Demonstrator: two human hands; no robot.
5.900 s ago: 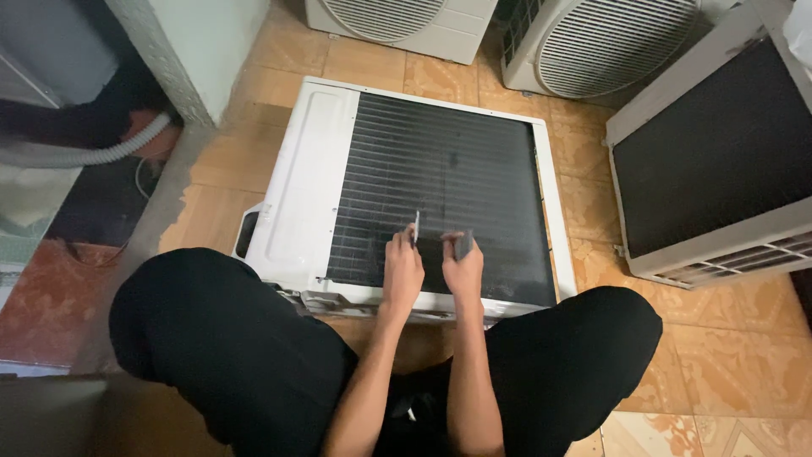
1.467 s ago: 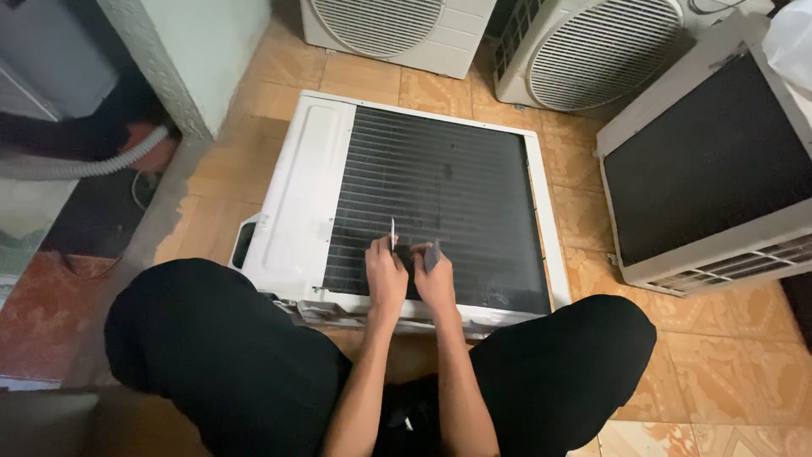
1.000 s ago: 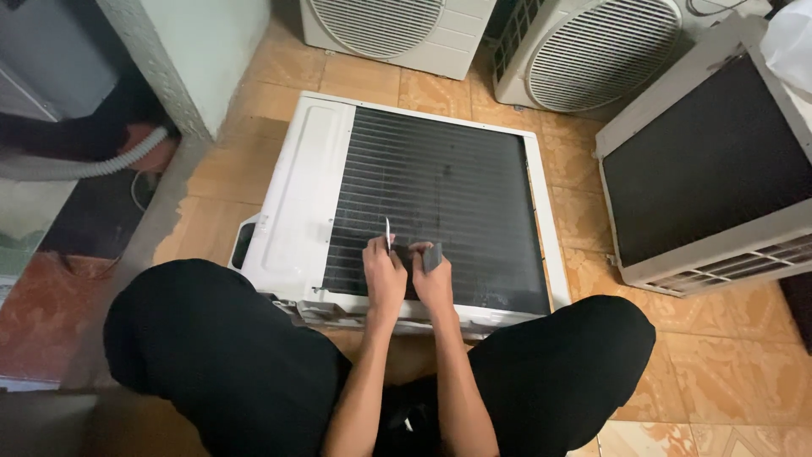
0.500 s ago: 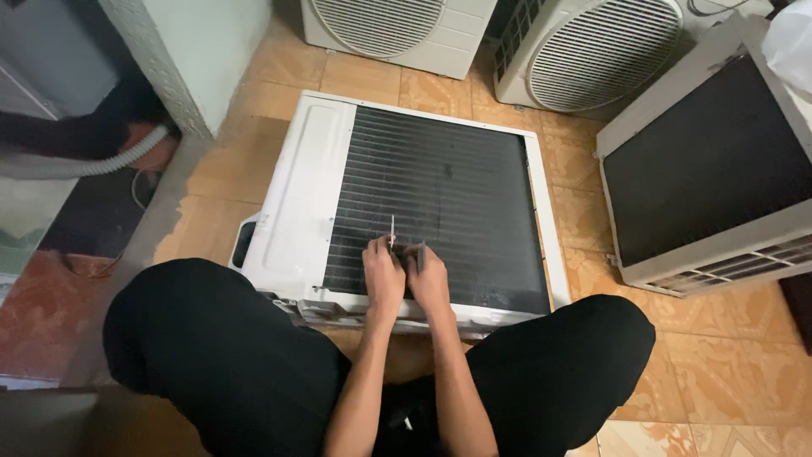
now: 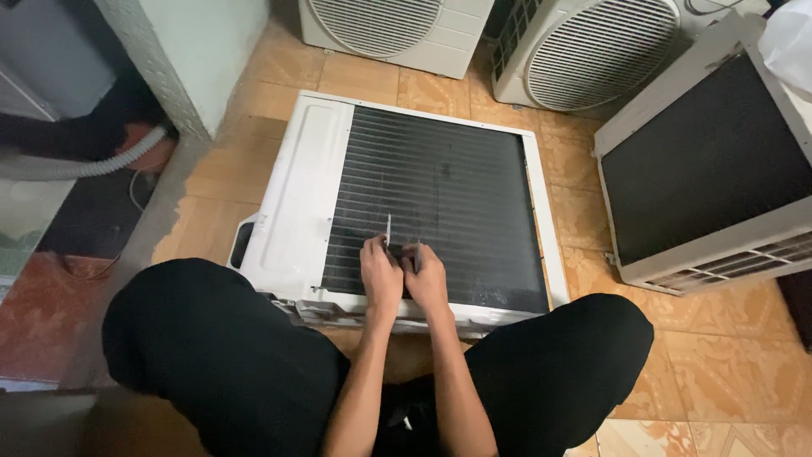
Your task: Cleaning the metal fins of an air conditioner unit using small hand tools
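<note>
Head view: the person sits on the tiled floor [image 5: 364, 80] with knees spread, and an air-conditioner unit [image 5: 304, 186] lies flat between them, its dark finned coil [image 5: 457, 182] facing up. Both hands rest on the coil's near edge, at about 6 o'clock on the panel.

The left hand [image 5: 381, 275] has its grip pressed together around a thin, flat, metal-looking tool [image 5: 388, 230] that stands upright from the fingers toward 12 o'clock. The right hand [image 5: 427, 279] sits just beside it, touching it. Its grip looks curled around a small dark piece [image 5: 416, 251], but whether it pinches that piece or only steadies it I cannot tell.

The tool is slim, pale and straight. It likely handles as light and stiff and is best held low near the fingers, as it is now, so the tip stays steady.

The coil's fins look thin and closely packed, so they probably bend easily and want only light pressure along their rows. The white casing around them looks rigid and bulky, and it is safer to take hold of it by its frame edges than by the fins.

At 12 and 1 o'clock stand two fan units [image 5: 584, 51]. Another dark-faced unit [image 5: 702, 169] lies at 3 o'clock and a pale hose [image 5: 85, 161] at 9 o'clock.
</note>
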